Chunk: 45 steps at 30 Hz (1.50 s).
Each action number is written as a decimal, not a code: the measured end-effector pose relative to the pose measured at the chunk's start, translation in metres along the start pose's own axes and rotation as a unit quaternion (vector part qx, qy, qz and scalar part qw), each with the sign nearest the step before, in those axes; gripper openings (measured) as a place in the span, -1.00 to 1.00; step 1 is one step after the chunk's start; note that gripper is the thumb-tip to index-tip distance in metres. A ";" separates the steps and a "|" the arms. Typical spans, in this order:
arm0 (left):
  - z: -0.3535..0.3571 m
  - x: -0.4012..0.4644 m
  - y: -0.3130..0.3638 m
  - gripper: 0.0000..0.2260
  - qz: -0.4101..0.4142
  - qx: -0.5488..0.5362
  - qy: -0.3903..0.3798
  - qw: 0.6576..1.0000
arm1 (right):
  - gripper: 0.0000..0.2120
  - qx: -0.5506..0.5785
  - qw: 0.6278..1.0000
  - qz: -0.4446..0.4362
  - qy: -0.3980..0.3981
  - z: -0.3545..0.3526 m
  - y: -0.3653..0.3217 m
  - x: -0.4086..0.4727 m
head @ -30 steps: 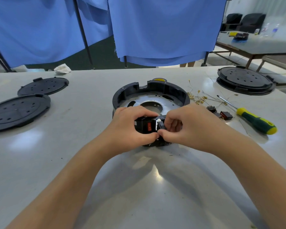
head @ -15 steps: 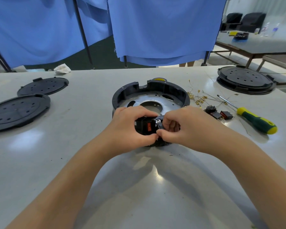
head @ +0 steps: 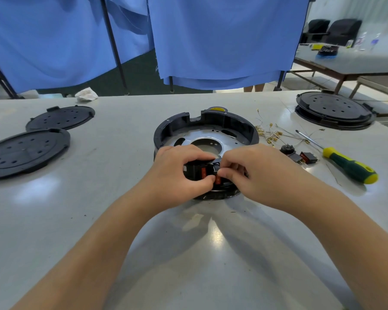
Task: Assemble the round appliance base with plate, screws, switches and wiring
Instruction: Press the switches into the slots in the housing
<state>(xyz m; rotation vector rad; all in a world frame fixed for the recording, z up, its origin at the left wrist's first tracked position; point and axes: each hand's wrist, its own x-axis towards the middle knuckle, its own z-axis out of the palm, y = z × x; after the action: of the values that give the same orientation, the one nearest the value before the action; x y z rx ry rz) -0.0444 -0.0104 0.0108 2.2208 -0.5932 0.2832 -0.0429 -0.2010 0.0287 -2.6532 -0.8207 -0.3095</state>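
Observation:
The round black appliance base (head: pixel 233 124) sits mid-table with a silver metal plate (head: pixel 213 136) inside it. My left hand (head: pixel 177 173) grips the near rim of the base, thumb below and fingers over the top. An orange-faced rocker switch (head: pixel 203 172) shows in the rim between my hands. My right hand (head: pixel 253 173) pinches a second small black switch (head: pixel 217 168) against the rim beside the first. The near rim is mostly hidden by my fingers.
Loose switches (head: pixel 300 156) and thin wires with gold terminals (head: pixel 271 135) lie right of the base, with a green-and-yellow screwdriver (head: pixel 347 166). Black perforated discs lie at left (head: pixel 25 151), (head: pixel 61 117) and far right (head: pixel 334 110). Blue curtains hang behind the table.
My right hand's fingers have pressed the small switch closer into the rim beside the orange one. My left hand holds the base as before.

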 end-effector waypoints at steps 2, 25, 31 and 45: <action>0.000 0.000 0.000 -0.72 0.001 -0.003 0.002 1.000 | -0.88 -0.004 1.000 0.001 0.007 0.000 -0.001 0.000; 0.002 0.000 -0.001 -0.79 -0.036 -0.036 0.030 0.998 | -0.84 0.128 0.991 0.026 0.039 0.006 0.012 0.005; 0.005 0.002 0.000 -0.80 -0.053 -0.043 0.046 0.997 | -0.87 0.127 0.990 0.025 0.052 0.007 0.011 0.008; 0.004 0.001 -0.006 -0.79 -0.002 -0.024 0.050 0.998 | -0.87 0.153 0.986 0.025 0.057 0.006 0.015 0.005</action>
<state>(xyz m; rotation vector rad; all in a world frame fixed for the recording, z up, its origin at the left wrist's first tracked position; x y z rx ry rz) -0.0410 -0.0106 0.0047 2.1478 -0.5357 0.3724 -0.0298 -0.2075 0.0208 -2.3429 -0.7017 -0.2926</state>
